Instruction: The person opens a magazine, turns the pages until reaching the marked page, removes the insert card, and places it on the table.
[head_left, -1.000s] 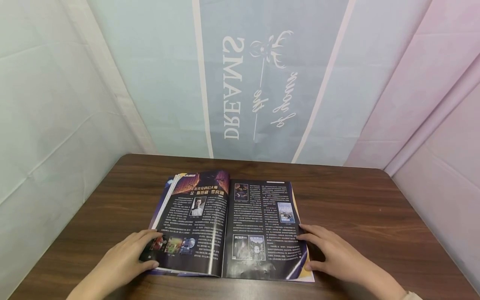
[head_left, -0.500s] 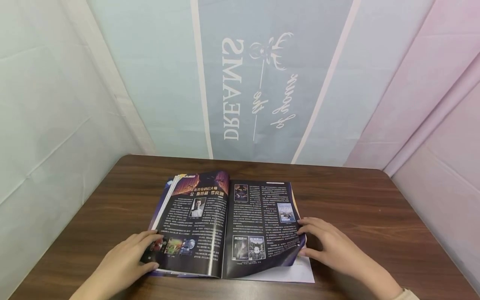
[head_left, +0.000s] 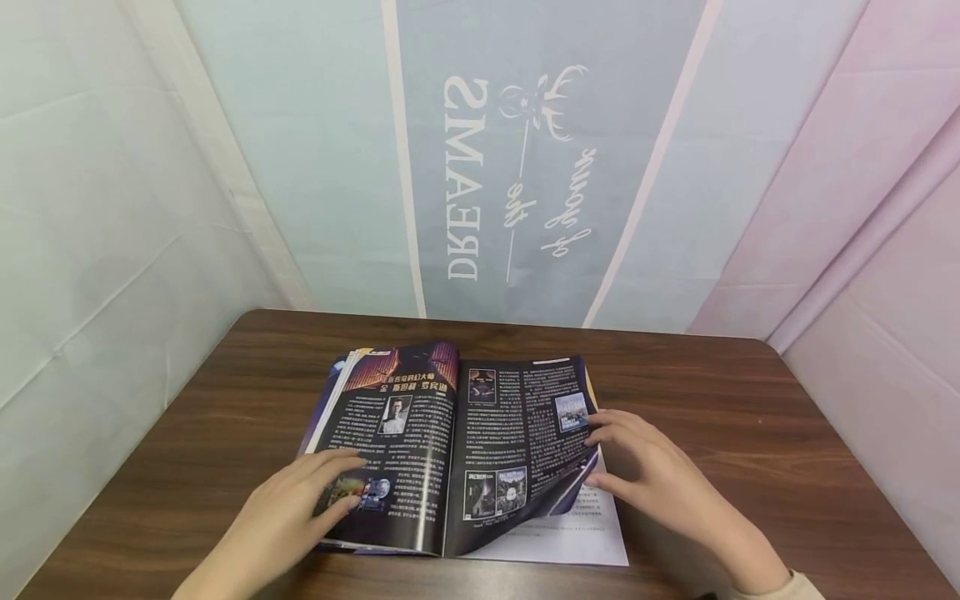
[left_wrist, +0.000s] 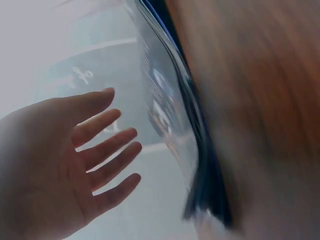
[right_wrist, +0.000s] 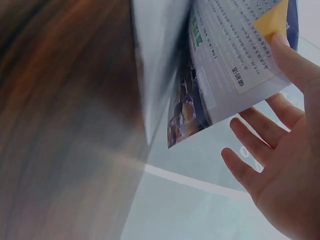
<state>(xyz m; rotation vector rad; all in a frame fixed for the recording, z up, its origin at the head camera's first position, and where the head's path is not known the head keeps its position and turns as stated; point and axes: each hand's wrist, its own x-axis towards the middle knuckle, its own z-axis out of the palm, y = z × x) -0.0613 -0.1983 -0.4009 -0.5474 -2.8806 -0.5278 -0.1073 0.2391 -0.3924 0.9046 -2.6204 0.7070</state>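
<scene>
An open magazine (head_left: 412, 500) with dark printed pages lies on the table. My right hand (head_left: 660, 479) pinches the outer edge of the right-hand page (head_left: 491, 425), whose lower corner curls up over a white page (head_left: 577, 533). In the right wrist view, the thumb of my right hand (right_wrist: 285, 175) presses on the raised page (right_wrist: 225, 75), with fingers behind it. My left hand (head_left: 285, 517) is over the lower left page, fingers extended. The left wrist view shows my left hand (left_wrist: 65, 155) with spread fingers, apart from the magazine's edge (left_wrist: 195, 135).
The dark wooden table (head_left: 750, 433) extends on both sides of the magazine. Behind it hangs a pale blue and grey curtain (head_left: 345, 167) with mirrored lettering. Light fabric walls (head_left: 112, 208) stand at left and right.
The right-hand page's lower corner has lifted and curled, uncovering a white page. My right hand has moved slightly up and left; my left hand has moved right, further over the left page.
</scene>
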